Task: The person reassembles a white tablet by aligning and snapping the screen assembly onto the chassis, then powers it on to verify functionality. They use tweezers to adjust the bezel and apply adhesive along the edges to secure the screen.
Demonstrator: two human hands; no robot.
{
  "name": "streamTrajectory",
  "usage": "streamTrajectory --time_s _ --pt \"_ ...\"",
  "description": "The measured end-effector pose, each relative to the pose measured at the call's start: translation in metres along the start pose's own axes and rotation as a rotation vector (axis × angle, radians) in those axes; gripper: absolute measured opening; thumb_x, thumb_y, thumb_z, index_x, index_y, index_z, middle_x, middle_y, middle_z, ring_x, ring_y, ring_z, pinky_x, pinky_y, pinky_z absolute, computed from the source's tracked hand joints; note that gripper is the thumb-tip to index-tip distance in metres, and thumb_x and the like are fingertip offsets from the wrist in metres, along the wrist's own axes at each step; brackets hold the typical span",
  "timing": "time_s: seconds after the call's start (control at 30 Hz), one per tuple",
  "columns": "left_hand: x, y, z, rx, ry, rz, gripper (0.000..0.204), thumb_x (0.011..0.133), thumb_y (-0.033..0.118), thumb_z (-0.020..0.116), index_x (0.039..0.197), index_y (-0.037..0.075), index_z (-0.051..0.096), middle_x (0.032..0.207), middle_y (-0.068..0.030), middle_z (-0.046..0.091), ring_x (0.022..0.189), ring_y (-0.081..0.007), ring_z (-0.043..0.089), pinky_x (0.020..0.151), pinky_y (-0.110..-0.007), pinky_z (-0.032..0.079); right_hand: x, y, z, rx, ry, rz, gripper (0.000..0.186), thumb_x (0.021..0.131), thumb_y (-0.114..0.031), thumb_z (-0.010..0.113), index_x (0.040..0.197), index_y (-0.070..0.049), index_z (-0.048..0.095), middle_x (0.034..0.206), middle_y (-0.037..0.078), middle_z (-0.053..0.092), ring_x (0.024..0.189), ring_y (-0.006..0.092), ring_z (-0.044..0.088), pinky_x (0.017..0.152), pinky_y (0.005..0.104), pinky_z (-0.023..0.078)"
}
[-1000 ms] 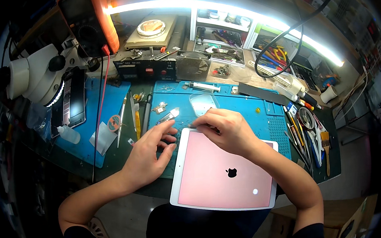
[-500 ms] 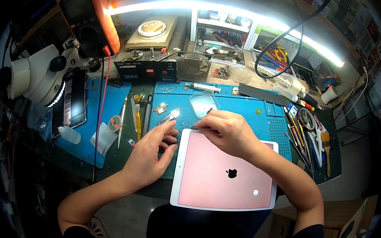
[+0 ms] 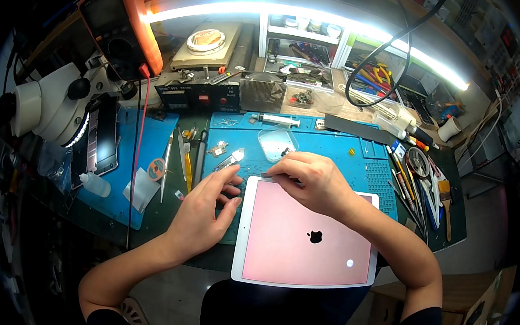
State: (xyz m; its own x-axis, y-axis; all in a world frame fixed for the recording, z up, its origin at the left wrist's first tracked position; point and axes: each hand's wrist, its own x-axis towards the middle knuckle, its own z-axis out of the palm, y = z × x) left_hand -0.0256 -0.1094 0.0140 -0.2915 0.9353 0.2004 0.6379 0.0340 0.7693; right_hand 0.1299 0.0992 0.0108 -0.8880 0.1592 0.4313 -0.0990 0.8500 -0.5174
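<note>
A white-framed tablet (image 3: 306,244) with a lit pink screen and a dark logo lies at the bench's near edge, its near end reaching over my lap. My right hand (image 3: 310,180) is over the tablet's far edge, with thumb and fingers pinched together. A small dark sliver shows at its fingertips, too little to name. Left of the tablet's far corner, my left hand (image 3: 201,213) hovers with curved fingers apart and nothing in them. Just beyond the hands stand a clear plastic box (image 3: 278,143) and a small bright metal piece (image 3: 230,159).
Blue work mats (image 3: 325,142) cover the bench. A microscope (image 3: 53,99), an opened phone (image 3: 102,135) and a white bottle (image 3: 95,184) stand at left. Brushes and pens crowd the right, with a wide brush (image 3: 445,200). A syringe (image 3: 278,119) lies at the back.
Both hands hold nearly the same pose and place. The whole view shifts very slightly; nothing is taken hold of or let go.
</note>
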Motion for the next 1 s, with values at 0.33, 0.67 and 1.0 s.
streamTrajectory --time_s 0.33,0.67,1.0 --pt "0.031 0.008 -0.010 0.162 -0.172 0.043 0.029 0.094 0.005 0.070 0.121 -0.002 0.064 0.107 -0.0144 0.064 0.090 -0.0229 0.069 0.078 -0.034 0.056 0.003 -0.002 0.001 0.002 -0.044 0.163 0.012 0.088 -0.009 0.074 0.099 -0.005 0.073 0.094 0.008 0.069 0.086 0.0240 0.069 0.077 0.0355 0.056" --pt "0.065 0.010 -0.015 0.325 -0.298 0.005 0.013 0.094 0.011 0.068 0.101 0.000 0.066 0.097 -0.0160 0.068 0.096 -0.0337 0.066 0.087 -0.042 0.052 0.002 -0.002 0.004 -0.039 -0.031 0.173 0.011 0.088 -0.013 0.072 0.097 -0.008 0.074 0.093 0.008 0.067 0.095 0.0287 0.067 0.083 0.0410 0.056" --pt "0.081 0.023 -0.018 0.363 -0.369 -0.056 0.014 0.091 0.010 0.068 0.099 -0.002 0.071 0.092 -0.0171 0.071 0.087 -0.0317 0.070 0.080 -0.042 0.054 -0.003 -0.001 0.013 -0.080 0.022 0.201 0.011 0.090 -0.016 0.071 0.098 -0.012 0.076 0.095 0.007 0.068 0.098 0.0283 0.066 0.084 0.0412 0.055"
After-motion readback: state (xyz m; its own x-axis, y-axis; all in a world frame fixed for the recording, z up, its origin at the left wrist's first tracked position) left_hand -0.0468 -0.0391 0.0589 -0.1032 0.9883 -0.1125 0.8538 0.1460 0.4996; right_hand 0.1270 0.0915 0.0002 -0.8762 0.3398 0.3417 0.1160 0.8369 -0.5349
